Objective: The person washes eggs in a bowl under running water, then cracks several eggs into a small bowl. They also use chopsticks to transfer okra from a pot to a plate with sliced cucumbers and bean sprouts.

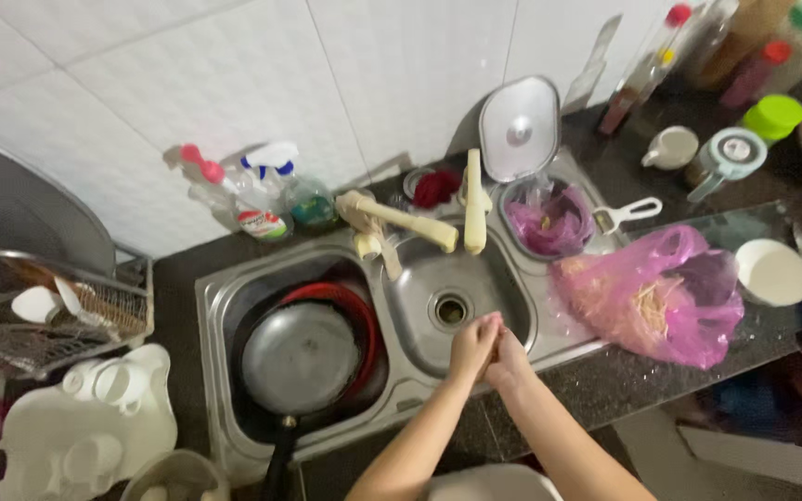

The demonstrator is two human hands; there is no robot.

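My left hand (pixel 472 345) and my right hand (pixel 509 357) are pressed together, palm against palm, over the front of the right sink basin (pixel 420 288). Neither hand holds anything that I can see. The drain (pixel 450 309) lies just beyond my fingers. Two cream faucet spouts (pixel 473 209) reach over the basin from the back. In the left basin a dark frying pan (pixel 301 357) rests on a red bowl (pixel 350 301), its handle pointing toward me.
A pink plastic bag (pixel 656 292) lies on the dark counter right of the sink, with a white bowl (pixel 772 272) beyond it. A pot holding a pink bag (pixel 549 221) stands behind. Spray bottles (pixel 252 190) line the tiled wall. A dish rack (pixel 44 311) and white plastic containers (pixel 85 431) sit at left.
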